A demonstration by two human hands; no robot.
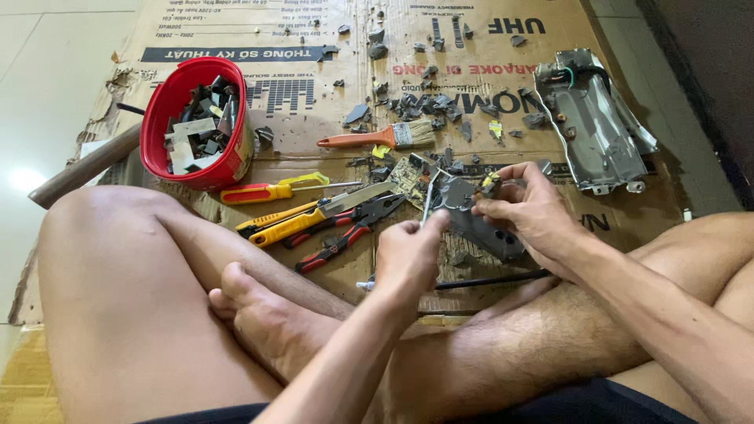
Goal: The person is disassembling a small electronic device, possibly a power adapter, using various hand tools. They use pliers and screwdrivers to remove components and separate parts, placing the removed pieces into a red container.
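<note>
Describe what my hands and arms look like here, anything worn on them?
Both the left hand and the right hand are bare: no gloves, rings, watch or bracelets visible. Both forearms are uncovered too, with no sleeves reaching into view. The right forearm shows some hair.

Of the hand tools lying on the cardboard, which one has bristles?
The paintbrush with the orange handle, lying above the screwdrivers and red-handled pliers. It alone ends in pale bristles; the others end in metal.

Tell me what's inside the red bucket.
The red bucket holds a heap of broken scrap pieces, grey, black and whitish, some flat like plates. Only the top layer shows; whatever lies beneath, and the bucket's bottom, is covered.
</note>
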